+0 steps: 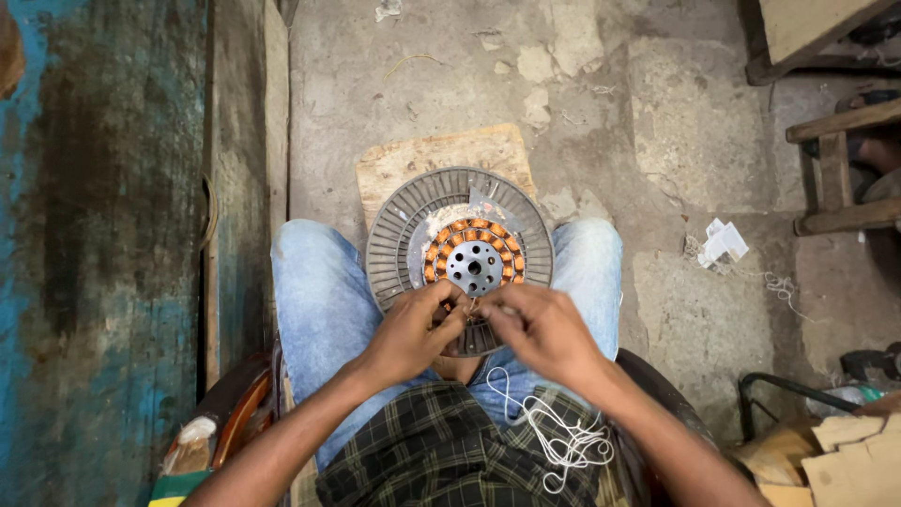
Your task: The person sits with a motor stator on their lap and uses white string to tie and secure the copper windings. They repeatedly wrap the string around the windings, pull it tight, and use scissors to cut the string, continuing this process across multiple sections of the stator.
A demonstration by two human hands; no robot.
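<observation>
A round grey metal motor housing (394,230) with copper-wound coils (469,231) around a holed steel hub (474,267) rests between my knees, tilted toward me. My left hand (408,333) and my right hand (544,329) meet at its near rim, fingers pinched together on thin wire or thread at the coil's edge. White thread (554,432) trails from my right hand down into a loose tangle on my lap. What the fingertips hold is too small to see clearly.
A wooden board (441,155) lies on the cracked concrete floor under the housing. A blue painted wall (103,235) runs along the left. Wooden furniture legs (840,169) stand at right, crumpled paper (723,242) and scraps nearby. I sit in jeans on a stool.
</observation>
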